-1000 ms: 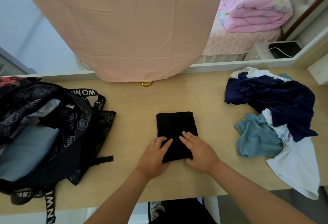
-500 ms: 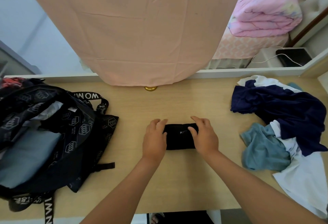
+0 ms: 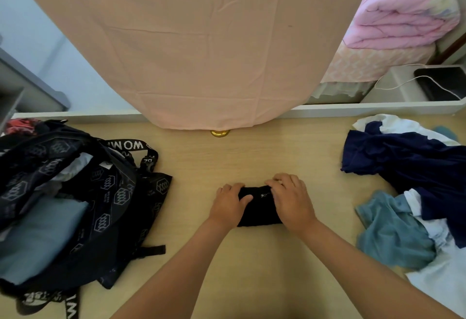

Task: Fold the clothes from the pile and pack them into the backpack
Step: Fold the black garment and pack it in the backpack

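Garment: black garment (image 3: 259, 209), folded into a small thick packet, lies on the table (image 3: 252, 157) near the middle, between the backpack and the pile. A tiny white mark shows on its top.
Left hand: left hand (image 3: 227, 205) grasps the left end of the packet, with the thumb laid over the top.
Right hand: right hand (image 3: 292, 200) grasps the right end, with the fingers curled over the far edge.
Handling: I judge it light, soft and not fragile. It has no stiffness, so the layers may spring open if only one corner is lifted.
Where to hold: probably best at both short ends, thumb above and fingers beneath, so that all layers are pinched together.
Backpack: backpack (image 3: 75, 192) is of black woven fabric with printed hexagon marks and lettered straps. It lies open at the left, and pale blue-grey cloth is seen inside.
Pile: pile (image 3: 408, 167) at the right, well apart from the hands, is loose and wrinkled, with navy, teal and white pieces that look thin and limp.
Table surface: pale wood grain, smooth, so the packet should slide easily.
Behind: peach cloth (image 3: 201, 53) hangs down to the far edge of the table.
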Demonstrator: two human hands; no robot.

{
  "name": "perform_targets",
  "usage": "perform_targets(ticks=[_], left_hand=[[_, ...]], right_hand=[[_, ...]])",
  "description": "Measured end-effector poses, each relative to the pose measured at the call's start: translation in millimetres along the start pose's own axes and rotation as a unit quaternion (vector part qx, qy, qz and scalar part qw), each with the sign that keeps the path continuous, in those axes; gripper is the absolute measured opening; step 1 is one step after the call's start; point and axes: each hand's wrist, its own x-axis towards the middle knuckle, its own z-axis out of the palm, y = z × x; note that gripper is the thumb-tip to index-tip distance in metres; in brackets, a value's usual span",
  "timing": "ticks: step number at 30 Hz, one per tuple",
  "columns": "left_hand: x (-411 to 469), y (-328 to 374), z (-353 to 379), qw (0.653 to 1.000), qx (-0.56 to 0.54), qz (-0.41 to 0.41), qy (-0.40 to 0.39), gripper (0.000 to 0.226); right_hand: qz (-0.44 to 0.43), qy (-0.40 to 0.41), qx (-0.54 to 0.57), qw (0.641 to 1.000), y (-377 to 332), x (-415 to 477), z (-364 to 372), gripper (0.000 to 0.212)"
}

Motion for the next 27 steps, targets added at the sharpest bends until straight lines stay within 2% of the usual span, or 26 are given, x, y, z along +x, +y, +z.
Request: perform_targets(ticks=[3, 6, 9, 12, 15, 17, 19, 21, 22, 25, 27], left_hand=[[8.4, -3.7, -3.3, 0.998, -0.004, -0.014, -0.054, 0.051], [12.4, -0.3, -12.1, 0.993, -0.049, -0.026, -0.106, 0.045], [8.4, 4.6, -22.2, 0.977, -0.142, -0.05, -0.151, 0.037], [-1.9, 2.2, -27.4, 0.968, -0.185, -0.063, -0.158, 0.034], [-15.1, -4.2, -37.2, 0.968, -0.206, -0.052, -0.131, 0.033], [-24.0, -11.7, -49.1, 0.971, -0.211, -0.038, -0.107, 0.029], [-34.4, -22.9, -64.6, 0.972, -0.217, -0.032, -0.083, 0.027], [-47.9, -37.6, -84.6, 0.971, -0.233, -0.029, -0.052, 0.025], [-56.1, -45.7, -94.7, 0.969, -0.243, -0.021, -0.039, 0.024], [-84.3, -74.0, -124.0, 0.971, -0.239, 0.012, -0.015, 0.019], [-106.9, -96.9, -145.2, 0.97, -0.243, 0.02, 0.004, 0.017]], right_hand=[[-0.024, -0.052, 0.046, 0.997, 5.3, -2.3, -0.2, 0.035], [0.039, -0.104, 0.136, 0.984, 10.0, 1.1, 5.2, 0.033], [0.071, -0.106, 0.175, 0.976, 6.8, 8.6, 9.4, 0.026], [0.113, -0.091, 0.184, 0.972, -5.8, 12.5, 12.7, 0.021], [0.166, -0.122, 0.136, 0.969, -24.1, 22.5, 10.9, 0.026], [0.124, -0.119, 0.117, 0.978, -37.5, 28.6, 2.5, 0.03], [-0.001, -0.122, 0.145, 0.982, -56.3, 33.0, -9.6, 0.038], [-0.117, -0.179, 0.144, 0.966, -83.9, 38.1, -18.4, 0.046], [-0.145, -0.209, 0.127, 0.959, -98.8, 40.5, -19.4, 0.045], [-0.156, -0.239, 0.072, 0.956, -140.2, 47.6, -15.5, 0.049], [-0.131, -0.242, 0.123, 0.954, -171.7, 51.0, -14.6, 0.065]])
